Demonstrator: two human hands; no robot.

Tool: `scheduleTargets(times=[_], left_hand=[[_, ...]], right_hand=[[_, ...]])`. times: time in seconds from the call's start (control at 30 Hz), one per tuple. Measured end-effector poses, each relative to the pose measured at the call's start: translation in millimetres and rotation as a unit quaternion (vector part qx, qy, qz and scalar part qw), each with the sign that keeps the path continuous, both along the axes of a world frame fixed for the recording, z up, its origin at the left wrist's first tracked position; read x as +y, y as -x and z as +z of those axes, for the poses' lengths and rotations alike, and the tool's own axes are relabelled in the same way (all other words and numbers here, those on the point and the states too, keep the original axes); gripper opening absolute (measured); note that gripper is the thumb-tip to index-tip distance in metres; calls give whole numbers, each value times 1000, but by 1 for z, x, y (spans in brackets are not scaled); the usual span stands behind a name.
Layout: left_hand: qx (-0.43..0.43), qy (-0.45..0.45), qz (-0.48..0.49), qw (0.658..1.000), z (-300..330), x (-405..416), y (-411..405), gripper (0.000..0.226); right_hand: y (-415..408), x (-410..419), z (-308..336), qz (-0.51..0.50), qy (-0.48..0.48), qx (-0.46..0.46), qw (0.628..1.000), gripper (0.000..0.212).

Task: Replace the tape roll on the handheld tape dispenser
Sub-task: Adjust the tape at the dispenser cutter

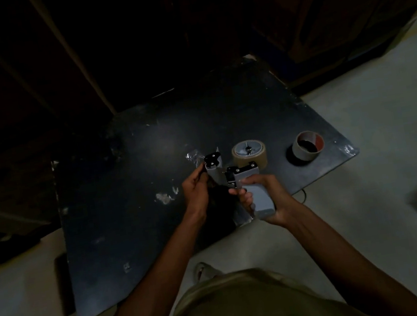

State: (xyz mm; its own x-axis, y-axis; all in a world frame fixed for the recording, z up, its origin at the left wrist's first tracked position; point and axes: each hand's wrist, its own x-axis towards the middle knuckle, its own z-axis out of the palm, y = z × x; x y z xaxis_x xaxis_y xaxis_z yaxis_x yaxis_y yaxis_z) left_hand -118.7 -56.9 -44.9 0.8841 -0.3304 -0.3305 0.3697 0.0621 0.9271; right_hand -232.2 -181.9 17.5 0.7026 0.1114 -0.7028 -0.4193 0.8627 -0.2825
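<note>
A dim view from above, looking down at two bare arms over a dark, scuffed counter [116, 198] that fills the middle of the frame.

The right hand [264, 198], just right of centre, is wrapped closed around the grey handle of the dispenser [248, 179]. The left hand [196, 192], just left of centre, has its fingers pinched at the dispenser's front end, where a black bracket and roller stick up. Whether those fingers hold a strand of tape or only the metal cannot be told in this light.

A brown roll [249, 155] sits on the dispenser's wheel, just above the right hand; the grey hub and centre pin show through its hole. It looks thick, so it is likely the new one.

To the right, well apart and near the counter's right edge, an almost bare core [308, 146] stands on end, with only a thin layer left. It is likely the spent roll.

A crumpled bit of clear film [193, 157] lies on the counter just above the left hand.

Judging by this, the swap itself seems done: old roll off, new roll mounted. What appears left is threading the tape's free end under the roller to the blade.
</note>
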Motion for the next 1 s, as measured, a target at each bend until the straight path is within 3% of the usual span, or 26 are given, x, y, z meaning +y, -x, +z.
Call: scheduleTargets(times=[0.4,0.87,1.0], left_hand=[[-5,-58,30,998,7,0,-83,33],[-57,-76,29,995,16,-28,-101,32],[-13,-45,55,997,20,-38,-107,31]], right_hand=[[-81,5,11,-22,-27,-22,999,34],[-108,-17,10,-27,-23,-33,999,32],[-112,-33,13,-20,-19,-31,999,31]])
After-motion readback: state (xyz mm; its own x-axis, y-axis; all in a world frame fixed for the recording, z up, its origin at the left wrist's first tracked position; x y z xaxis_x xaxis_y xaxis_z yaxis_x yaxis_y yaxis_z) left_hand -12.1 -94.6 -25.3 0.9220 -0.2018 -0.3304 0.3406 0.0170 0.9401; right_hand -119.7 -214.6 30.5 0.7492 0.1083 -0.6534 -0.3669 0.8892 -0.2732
